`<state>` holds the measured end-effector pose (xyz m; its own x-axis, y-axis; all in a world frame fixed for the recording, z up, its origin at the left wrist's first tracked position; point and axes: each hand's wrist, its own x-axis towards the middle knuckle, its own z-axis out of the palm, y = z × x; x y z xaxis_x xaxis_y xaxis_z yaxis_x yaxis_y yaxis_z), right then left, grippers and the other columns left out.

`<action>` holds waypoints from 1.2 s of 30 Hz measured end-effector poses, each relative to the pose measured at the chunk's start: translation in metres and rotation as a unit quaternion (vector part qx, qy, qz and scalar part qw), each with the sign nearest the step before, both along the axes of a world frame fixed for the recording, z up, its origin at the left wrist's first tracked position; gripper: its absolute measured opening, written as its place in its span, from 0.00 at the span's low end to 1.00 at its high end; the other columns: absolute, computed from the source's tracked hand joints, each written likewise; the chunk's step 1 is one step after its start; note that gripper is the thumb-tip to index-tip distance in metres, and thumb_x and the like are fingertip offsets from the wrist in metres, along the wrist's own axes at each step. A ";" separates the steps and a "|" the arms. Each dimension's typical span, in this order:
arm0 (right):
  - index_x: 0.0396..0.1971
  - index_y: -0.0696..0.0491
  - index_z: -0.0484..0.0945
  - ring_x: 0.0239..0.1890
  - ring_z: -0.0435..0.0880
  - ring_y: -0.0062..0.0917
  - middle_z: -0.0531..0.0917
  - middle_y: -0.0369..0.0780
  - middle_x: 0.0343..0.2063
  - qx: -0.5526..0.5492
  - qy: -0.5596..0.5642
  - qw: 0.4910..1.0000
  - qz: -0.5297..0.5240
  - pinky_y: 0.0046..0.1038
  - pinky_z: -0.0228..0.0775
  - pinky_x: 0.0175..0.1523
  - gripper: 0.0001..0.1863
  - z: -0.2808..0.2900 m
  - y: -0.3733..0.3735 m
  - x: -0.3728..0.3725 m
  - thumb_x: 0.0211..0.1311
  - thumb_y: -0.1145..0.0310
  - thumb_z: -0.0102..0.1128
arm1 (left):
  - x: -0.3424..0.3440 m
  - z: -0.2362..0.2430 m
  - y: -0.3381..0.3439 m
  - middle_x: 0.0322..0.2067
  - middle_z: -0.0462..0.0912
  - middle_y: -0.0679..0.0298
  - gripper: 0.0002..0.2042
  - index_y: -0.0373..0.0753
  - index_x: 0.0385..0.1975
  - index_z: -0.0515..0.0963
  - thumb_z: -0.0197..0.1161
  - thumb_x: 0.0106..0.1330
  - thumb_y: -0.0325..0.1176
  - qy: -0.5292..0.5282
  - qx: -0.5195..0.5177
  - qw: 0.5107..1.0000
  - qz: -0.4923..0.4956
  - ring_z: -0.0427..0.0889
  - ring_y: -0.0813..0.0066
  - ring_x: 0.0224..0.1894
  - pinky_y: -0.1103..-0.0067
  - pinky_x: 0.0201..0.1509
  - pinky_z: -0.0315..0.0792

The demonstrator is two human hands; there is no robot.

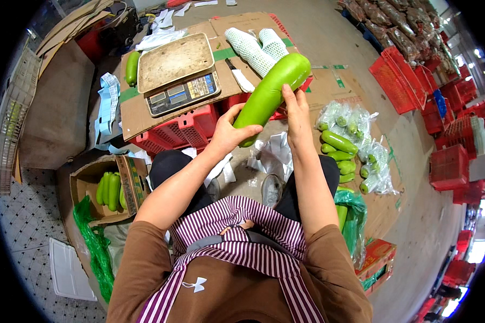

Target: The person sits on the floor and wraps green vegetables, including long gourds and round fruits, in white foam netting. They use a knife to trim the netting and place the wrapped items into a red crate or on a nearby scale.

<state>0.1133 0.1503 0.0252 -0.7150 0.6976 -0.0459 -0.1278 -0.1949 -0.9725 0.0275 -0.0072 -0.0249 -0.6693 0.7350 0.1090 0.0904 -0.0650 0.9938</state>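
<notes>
A long green gourd (274, 97) is held at a slant above my knees, between my left hand (235, 129) around its lower end and my right hand (293, 107) against its right side higher up. Just behind its top lie white foam net sleeves (245, 50) on a cardboard-covered crate platform (229, 92). To their left a digital scale (182, 96) carries a worn, stained tray (175, 62); a smaller green gourd (132, 68) lies beside it. A knife (231, 67) with something white over it lies near the held gourd.
A box of gourds (110, 191) sits at my lower left. Bagged and loose gourds (339, 142) lie on cardboard to my right, with a green bag (353, 220) nearer. Red crates (393, 78) line the right side. A grey block-like cabinet (54, 113) stands at the left.
</notes>
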 end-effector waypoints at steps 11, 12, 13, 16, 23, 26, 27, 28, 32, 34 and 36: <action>0.58 0.62 0.63 0.49 0.77 0.26 0.78 0.44 0.46 0.014 0.067 0.997 0.030 0.27 0.67 0.56 0.28 -0.009 -0.012 0.011 0.61 0.69 0.62 | 0.000 -0.001 -0.006 0.47 0.81 0.59 0.34 0.33 0.55 0.72 0.78 0.48 0.41 0.018 -0.026 0.999 -0.004 0.79 0.72 0.49 0.76 0.55 0.71; 0.57 0.62 0.64 0.48 0.77 0.25 0.78 0.43 0.45 0.005 0.051 0.998 0.027 0.27 0.67 0.55 0.27 -0.010 -0.008 0.010 0.62 0.67 0.62 | 0.001 0.000 -0.005 0.46 0.81 0.59 0.34 0.33 0.55 0.72 0.78 0.48 0.41 0.024 -0.027 0.999 -0.004 0.79 0.72 0.49 0.76 0.55 0.71; 0.56 0.62 0.65 0.47 0.77 0.24 0.78 0.42 0.44 -0.003 0.036 0.999 0.023 0.26 0.67 0.55 0.26 -0.012 -0.004 0.010 0.62 0.66 0.63 | 0.001 0.001 -0.004 0.46 0.81 0.59 0.34 0.33 0.54 0.72 0.78 0.48 0.41 0.030 -0.028 0.999 -0.004 0.79 0.72 0.49 0.75 0.55 0.71; 0.52 0.62 0.67 0.44 0.77 0.22 0.78 0.40 0.40 -0.012 -0.001 1.000 0.001 0.24 0.67 0.54 0.25 -0.026 0.006 0.009 0.62 0.62 0.63 | 0.001 -0.002 -0.002 0.47 0.80 0.59 0.35 0.33 0.56 0.71 0.78 0.48 0.41 0.053 -0.051 0.997 -0.010 0.79 0.72 0.50 0.75 0.57 0.71; 0.58 0.64 0.65 0.50 0.78 0.26 0.79 0.46 0.48 0.015 0.052 0.998 0.036 0.26 0.67 0.58 0.26 -0.023 -0.012 0.007 0.65 0.68 0.61 | -0.003 -0.007 0.006 0.52 0.76 0.57 0.42 0.34 0.62 0.64 0.78 0.49 0.42 -0.035 0.015 0.998 -0.054 0.75 0.69 0.55 0.74 0.61 0.68; 0.63 0.62 0.62 0.57 0.75 0.28 0.77 0.48 0.54 0.027 0.006 0.997 0.071 0.27 0.67 0.60 0.28 -0.026 -0.023 0.006 0.66 0.71 0.58 | -0.006 -0.020 0.006 0.52 0.77 0.58 0.35 0.34 0.60 0.68 0.75 0.54 0.40 -0.074 0.015 0.996 -0.041 0.76 0.72 0.54 0.76 0.59 0.69; 0.62 0.62 0.65 0.56 0.75 0.26 0.78 0.46 0.53 0.019 -0.013 0.998 0.050 0.26 0.68 0.58 0.25 -0.041 -0.014 0.004 0.67 0.72 0.56 | -0.006 -0.015 0.005 0.52 0.78 0.59 0.33 0.34 0.59 0.68 0.74 0.56 0.38 -0.126 0.029 0.990 -0.051 0.77 0.73 0.53 0.76 0.58 0.70; 0.61 0.62 0.65 0.54 0.76 0.25 0.78 0.45 0.52 0.014 0.003 0.997 0.078 0.25 0.68 0.58 0.24 -0.038 -0.012 0.006 0.67 0.72 0.56 | -0.008 -0.007 0.002 0.50 0.78 0.63 0.28 0.37 0.61 0.67 0.67 0.62 0.37 -0.170 0.025 0.983 -0.059 0.77 0.74 0.52 0.75 0.57 0.71; 0.59 0.61 0.68 0.50 0.76 0.22 0.80 0.41 0.46 0.036 -0.060 0.990 0.124 0.24 0.68 0.56 0.23 -0.039 -0.032 0.018 0.69 0.65 0.57 | -0.032 -0.032 -0.002 0.46 0.81 0.57 0.26 0.35 0.55 0.71 0.61 0.66 0.50 -0.405 0.075 0.907 -0.088 0.82 0.66 0.46 0.70 0.51 0.77; 0.59 0.61 0.68 0.51 0.76 0.22 0.78 0.41 0.48 0.029 -0.106 0.981 0.159 0.24 0.67 0.56 0.25 -0.050 -0.045 0.029 0.69 0.61 0.57 | -0.030 -0.024 -0.001 0.44 0.81 0.54 0.27 0.36 0.55 0.71 0.61 0.66 0.52 -0.422 0.087 0.902 -0.034 0.83 0.61 0.43 0.67 0.51 0.78; 0.62 0.61 0.65 0.52 0.76 0.24 0.77 0.43 0.53 -0.001 -0.099 0.981 0.170 0.25 0.67 0.57 0.27 -0.060 -0.056 0.037 0.70 0.61 0.55 | -0.035 -0.031 0.003 0.44 0.81 0.51 0.28 0.37 0.55 0.71 0.61 0.65 0.53 -0.446 0.103 0.889 -0.023 0.83 0.58 0.43 0.64 0.50 0.78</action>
